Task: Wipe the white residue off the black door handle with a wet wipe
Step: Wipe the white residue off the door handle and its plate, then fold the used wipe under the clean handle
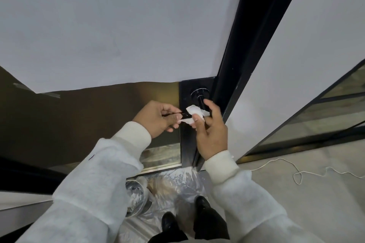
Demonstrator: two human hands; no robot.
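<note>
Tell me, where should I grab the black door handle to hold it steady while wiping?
Grab the free end of the door handle, coming from the left as the left hand does. The bar sticks out sideways from its round base, so that end is easy to pinch and leaves the middle open for the wet wipe in the right hand.

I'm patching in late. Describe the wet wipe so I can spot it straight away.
Find the black door frame running down between the white panels, then the black door handle on its plate. The wet wipe is the small crumpled white wad against that handle, pinched by the right hand, the only white thing there.
</note>
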